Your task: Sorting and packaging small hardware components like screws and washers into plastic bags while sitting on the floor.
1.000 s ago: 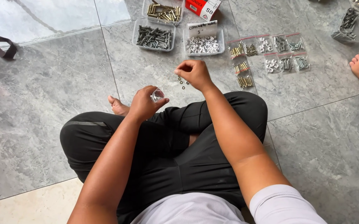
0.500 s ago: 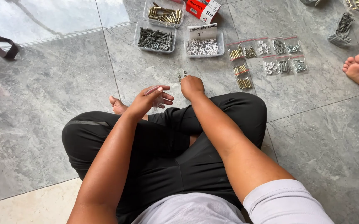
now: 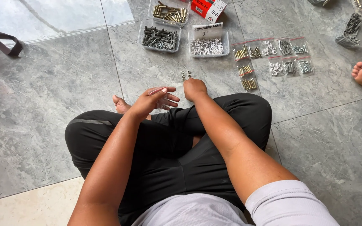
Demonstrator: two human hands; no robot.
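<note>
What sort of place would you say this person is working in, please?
Probably an indoor room used as a makeshift sorting spot: the person sits cross-legged on a polished grey tile floor, with clear tubs of fasteners and small filled bags laid out.

Right hand's (image 3: 194,88) fingertips hidden

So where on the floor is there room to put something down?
Bare grey tile lies left of the knee, between the dark strap and the trays. Ahead it is crowded: small bags and nuts by the right hand.
</note>
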